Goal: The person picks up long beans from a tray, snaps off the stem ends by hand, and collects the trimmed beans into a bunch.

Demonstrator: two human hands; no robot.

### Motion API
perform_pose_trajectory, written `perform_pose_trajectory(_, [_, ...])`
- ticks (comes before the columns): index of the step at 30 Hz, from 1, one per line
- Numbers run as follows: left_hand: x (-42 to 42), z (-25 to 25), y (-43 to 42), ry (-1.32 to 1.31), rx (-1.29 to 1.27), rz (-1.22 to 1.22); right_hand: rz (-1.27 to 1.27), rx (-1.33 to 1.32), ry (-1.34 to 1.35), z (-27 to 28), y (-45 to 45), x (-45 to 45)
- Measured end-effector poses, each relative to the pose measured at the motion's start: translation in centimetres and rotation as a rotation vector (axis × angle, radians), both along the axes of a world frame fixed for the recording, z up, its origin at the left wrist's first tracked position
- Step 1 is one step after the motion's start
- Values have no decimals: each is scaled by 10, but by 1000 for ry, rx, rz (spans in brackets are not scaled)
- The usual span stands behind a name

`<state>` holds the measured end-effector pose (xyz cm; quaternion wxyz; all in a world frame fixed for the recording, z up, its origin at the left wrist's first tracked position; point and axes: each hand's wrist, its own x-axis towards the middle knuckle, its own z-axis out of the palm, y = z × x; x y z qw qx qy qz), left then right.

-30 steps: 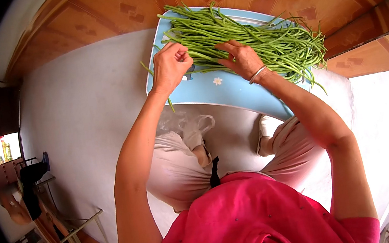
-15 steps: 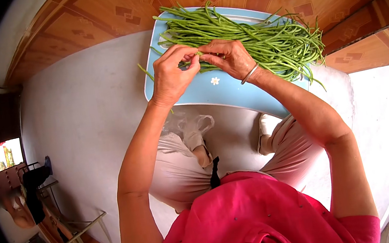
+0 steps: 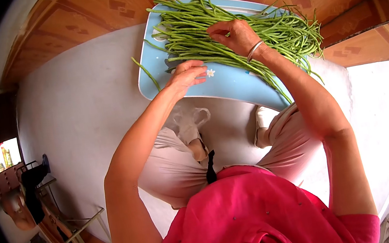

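A thick heap of long green beans (image 3: 191, 27) lies across a light blue tabletop (image 3: 229, 86) with white flower prints. My left hand (image 3: 189, 76) is over the near left part of the tabletop, its fingers stretched and slightly apart, with nothing visible in them. Over the middle of the heap is my right hand (image 3: 238, 36), a bracelet (image 3: 254, 50) on its wrist. Its fingers are bent together towards the thumb; whether a bean is between the tips is hidden. One separate bean (image 3: 147, 73) sticks out over the left edge of the tabletop.
A clear plastic bag (image 3: 192, 122) lies on the floor by my left foot. Patterned wooden panels (image 3: 109, 9) stand behind the tabletop. At the lower left, another person (image 3: 18, 211) is near a metal-framed piece of furniture (image 3: 84, 236). My knees flank the near edge.
My hands have parted from where their fingertips met over the beans. The left moved nearer to me and opened; the right moved to the upper right. Several beans now lie nearer the front edge.
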<state>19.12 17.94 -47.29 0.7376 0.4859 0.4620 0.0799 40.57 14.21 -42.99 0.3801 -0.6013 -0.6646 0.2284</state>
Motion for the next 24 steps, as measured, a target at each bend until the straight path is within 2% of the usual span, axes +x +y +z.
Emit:
perform_pose_trajectory(5, [14, -13, -7, -40, -96, 111, 17, -134, -239, -19, -13, 17])
perform_pose_trajectory(8, [24, -21, -13, -41, -142, 263, 26, -217, -557, -24, -21, 8])
perform_pose_trajectory(9, [25, -27, -15, -55, -142, 309, 50, -256, -587, -25, -23, 6])
perform_pose_trajectory(16, [29, -47, -22, -193, -151, 541, -35, -232, -644, -52, -27, -8])
perform_pose_trajectory(18, [27, -44, -20, -224, -197, 482, -2, -299, -606, -49, -25, -8])
perform_pose_trajectory(22, [28, -27, -28, -312, -293, 400, 134, -199, -437, -39, -26, -1])
perform_pose_trajectory(24, [30, -18, -31, -319, -293, 402, 212, -229, -438, -37, -27, -5])
